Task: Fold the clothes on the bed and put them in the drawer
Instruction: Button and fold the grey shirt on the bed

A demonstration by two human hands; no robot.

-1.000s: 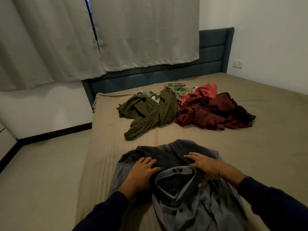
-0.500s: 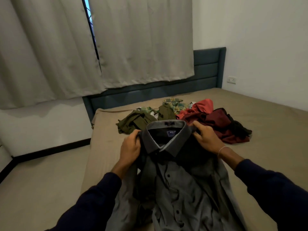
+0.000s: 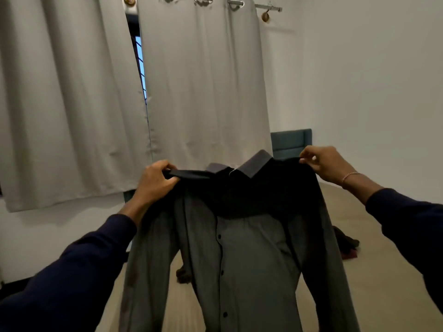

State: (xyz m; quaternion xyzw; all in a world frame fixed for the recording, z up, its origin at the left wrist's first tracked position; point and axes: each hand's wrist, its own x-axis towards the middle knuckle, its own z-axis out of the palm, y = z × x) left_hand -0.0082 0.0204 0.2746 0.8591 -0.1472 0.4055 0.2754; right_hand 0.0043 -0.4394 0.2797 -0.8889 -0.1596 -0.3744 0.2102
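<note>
- Hanging in the air over the bed [image 3: 374,271], the grey shirt [image 3: 251,259] is being held up by its shoulders.
- One shoulder is being pinched by the left hand [image 3: 155,182], fingers curled tight on the cloth.
- The other shoulder is being pinched by the right hand [image 3: 323,164].
- More clothes [image 3: 347,243] are being partly hidden behind the shirt, on the bed.
- Curtains [image 3: 203,92] are being seen behind.
</note>
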